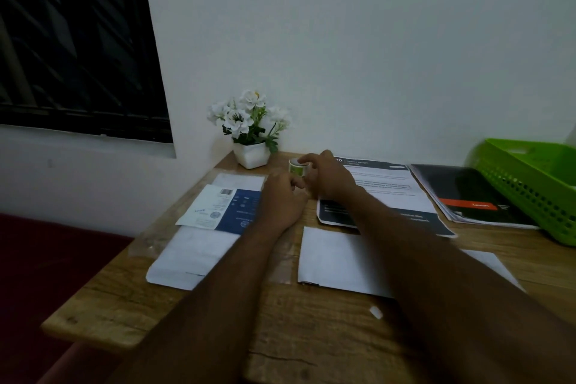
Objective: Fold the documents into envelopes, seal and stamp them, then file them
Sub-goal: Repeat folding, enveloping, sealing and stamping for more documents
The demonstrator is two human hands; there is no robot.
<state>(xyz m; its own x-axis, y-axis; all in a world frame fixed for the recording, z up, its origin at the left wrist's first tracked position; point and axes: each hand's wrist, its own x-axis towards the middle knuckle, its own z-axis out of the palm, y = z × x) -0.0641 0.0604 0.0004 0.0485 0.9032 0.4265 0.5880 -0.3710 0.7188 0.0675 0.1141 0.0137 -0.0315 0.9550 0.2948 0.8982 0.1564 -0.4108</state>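
Both hands meet at a sticker roll, far side of the counter.

The right hand (pixel 327 178) holds a small green-and-white stamp roll (pixel 295 168), its grip pinched over the top, just beside the white flower pot (pixel 251 157). The left hand (pixel 282 200) sits directly below, its grip curled toward the roll's lower edge; I cannot tell whether it pinches anything. A white envelope (pixel 336 259) lies flat mid-counter (pixel 311 330), partly under the right forearm. White envelopes (pixel 193 256) lie stacked to the left, with a blue-and-white document (pixel 224 206) lying across their far end. A printed sheet with dark bands (pixel 383 184) lies beyond the right wrist, a dark booklet (pixel 467 193) next to it, and a green slotted tray (pixel 530 178) at the far right edge. A small white scrap (pixel 375 312) lies near the front.
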